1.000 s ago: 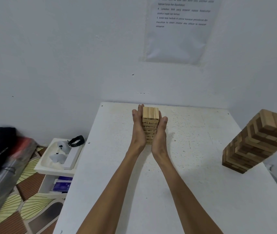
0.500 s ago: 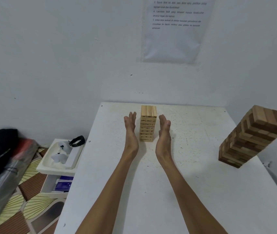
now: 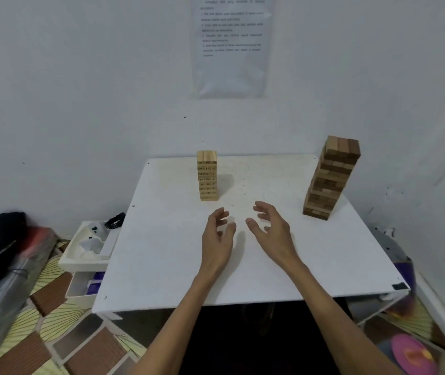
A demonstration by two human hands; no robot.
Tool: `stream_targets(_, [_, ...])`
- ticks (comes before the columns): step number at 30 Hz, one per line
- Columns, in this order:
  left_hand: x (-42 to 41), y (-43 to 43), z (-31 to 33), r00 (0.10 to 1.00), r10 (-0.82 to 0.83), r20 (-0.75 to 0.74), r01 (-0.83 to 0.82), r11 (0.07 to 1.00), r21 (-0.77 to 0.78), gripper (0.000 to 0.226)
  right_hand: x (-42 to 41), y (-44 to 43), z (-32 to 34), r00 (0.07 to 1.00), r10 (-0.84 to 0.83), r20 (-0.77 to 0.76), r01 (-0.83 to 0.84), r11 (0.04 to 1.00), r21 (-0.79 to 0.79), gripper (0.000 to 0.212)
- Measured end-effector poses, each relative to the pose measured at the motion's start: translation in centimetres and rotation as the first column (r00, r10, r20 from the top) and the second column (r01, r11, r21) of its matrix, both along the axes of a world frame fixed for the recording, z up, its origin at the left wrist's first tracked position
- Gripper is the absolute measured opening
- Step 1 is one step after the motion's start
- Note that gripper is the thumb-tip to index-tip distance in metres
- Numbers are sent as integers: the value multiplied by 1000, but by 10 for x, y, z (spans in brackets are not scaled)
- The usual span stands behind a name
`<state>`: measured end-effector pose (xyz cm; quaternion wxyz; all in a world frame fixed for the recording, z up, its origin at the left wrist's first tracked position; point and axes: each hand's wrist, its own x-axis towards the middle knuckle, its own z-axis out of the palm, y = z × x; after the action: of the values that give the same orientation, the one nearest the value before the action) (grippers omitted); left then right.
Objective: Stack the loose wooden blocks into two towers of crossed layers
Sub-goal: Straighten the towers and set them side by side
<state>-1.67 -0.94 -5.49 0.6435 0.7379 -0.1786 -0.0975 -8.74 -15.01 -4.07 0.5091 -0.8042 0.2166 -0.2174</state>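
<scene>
Wooden light tower (image 3: pixel 207 175) and darker tower (image 3: pixel 331 177) upright on white table (image 3: pixel 161 255); left hand (image 3: pixel 217 240), right hand (image 3: pixel 271 234) apart, fingers loose, empty

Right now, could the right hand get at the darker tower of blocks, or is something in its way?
Probably yes. The right hand is open and holds nothing, and only bare table lies between it and the darker tower.

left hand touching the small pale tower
No, the left hand is over the white table, fingers loosely curled and holding nothing, apart from the small pale tower.
</scene>
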Motion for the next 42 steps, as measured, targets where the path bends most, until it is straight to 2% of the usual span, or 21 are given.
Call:
stream_targets(4, [-31,-19,-2,972,-220,79,209,969,131,55,-49,-17,5,994,16,-109,-30,991,-129,56])
stream_targets(10, [-48,-71,-1,928,-356,109,319,911,261,62,-96,-63,7,971,-131,-200,91,976,-199,57])
stream_targets(14, [-44,-104,-3,914,-393,97,351,889,294,75,-112,-99,3,953,-228,-199,207,971,-123,66])
stream_targets(21, [-16,-151,-4,899,-437,42,416,879,235,108,-104,-150,-18,941,-324,-99,327,945,14,95])
stream_targets(31, [28,-201,-9,833,-553,2,541,816,202,134,-71,-198,-35,974,-224,-25,223,974,-27,121])
stream_targets(35, [35,-209,-9,787,-616,32,594,771,231,136,-64,-208,-34,986,-163,-23,162,985,-60,126])
stream_targets(42, [37,-217,-8,760,-643,93,615,758,217,134,-59,-215,-36,996,-91,8,91,995,-48,125])
